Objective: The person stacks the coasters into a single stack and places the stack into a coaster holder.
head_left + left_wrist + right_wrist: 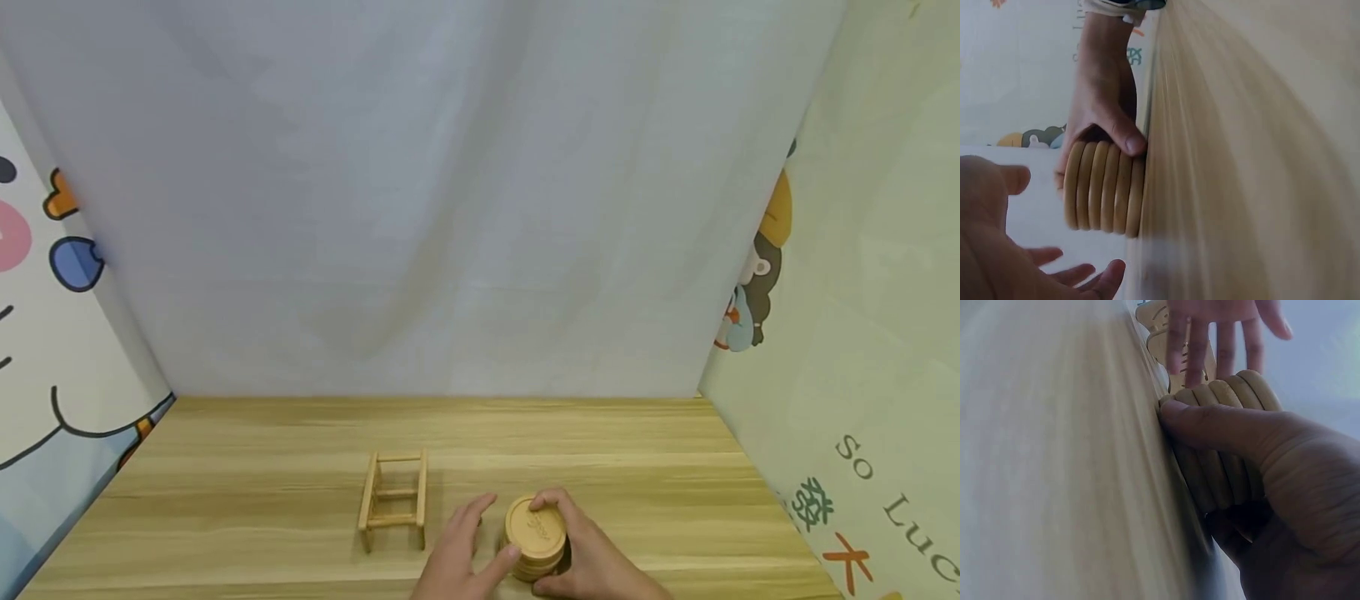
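Observation:
A stack of several round wooden coasters [536, 527] stands on the table, the top one marked with engraved lettering. My right hand [596, 560] grips the stack from the right; in the left wrist view its thumb [1127, 137] lies along the side near the tabletop. Just left of the coasters is my left hand [459, 557], fingers spread and fairly straight. The left wrist view shows a gap between that hand [997, 231] and the coasters [1104, 190]. Further left stands a small wooden rack [367, 498] with crossbars, untouched by either hand.
The wood-grain tabletop [247, 483] ends at a hanging pale cloth [420, 208] at the back. Printed panels bound both sides: a cartoon one [82, 358] on the left and a lettered one [847, 358] on the right.

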`<state>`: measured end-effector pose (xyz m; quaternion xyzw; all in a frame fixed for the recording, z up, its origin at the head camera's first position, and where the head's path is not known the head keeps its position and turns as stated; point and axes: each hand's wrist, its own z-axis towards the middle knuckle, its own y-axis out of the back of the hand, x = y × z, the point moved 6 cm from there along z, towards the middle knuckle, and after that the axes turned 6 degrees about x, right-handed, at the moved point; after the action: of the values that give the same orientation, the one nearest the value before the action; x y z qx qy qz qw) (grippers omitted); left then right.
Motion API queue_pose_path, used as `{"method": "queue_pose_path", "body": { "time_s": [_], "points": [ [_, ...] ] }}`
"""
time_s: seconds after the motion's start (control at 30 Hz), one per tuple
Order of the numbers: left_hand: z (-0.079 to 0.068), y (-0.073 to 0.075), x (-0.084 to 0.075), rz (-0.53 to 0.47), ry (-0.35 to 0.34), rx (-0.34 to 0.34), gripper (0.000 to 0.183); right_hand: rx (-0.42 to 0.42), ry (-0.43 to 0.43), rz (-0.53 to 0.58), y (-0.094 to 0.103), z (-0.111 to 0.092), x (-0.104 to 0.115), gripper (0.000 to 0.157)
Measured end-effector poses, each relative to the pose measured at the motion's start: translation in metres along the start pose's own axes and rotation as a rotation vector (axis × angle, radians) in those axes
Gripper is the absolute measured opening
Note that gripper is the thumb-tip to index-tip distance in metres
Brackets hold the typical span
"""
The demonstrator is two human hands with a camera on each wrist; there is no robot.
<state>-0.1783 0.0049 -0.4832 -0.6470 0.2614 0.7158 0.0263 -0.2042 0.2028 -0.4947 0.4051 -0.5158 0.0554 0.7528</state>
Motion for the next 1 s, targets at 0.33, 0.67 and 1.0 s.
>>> {"method": "queue_pose_path", "body": {
  "time_s": [0.33, 0.67, 1.0],
  "points": [
    [0.018, -0.006, 0.017, -0.195, 0.132, -0.092, 0.069, -0.018, 0.015, -0.040, 0.001, 0.000, 0.001, 0.085],
    [0.027, -0.008, 0.018, -0.172, 0.182, -0.185, 0.045, -0.049, 0.048, -0.082, 0.002, 0.000, 0.001, 0.085],
    [0.028, -0.012, 0.021, -0.185, 0.203, -0.161, 0.044, -0.060, 0.059, -0.064, 0.001, -0.001, 0.000, 0.081]
  ]
}}
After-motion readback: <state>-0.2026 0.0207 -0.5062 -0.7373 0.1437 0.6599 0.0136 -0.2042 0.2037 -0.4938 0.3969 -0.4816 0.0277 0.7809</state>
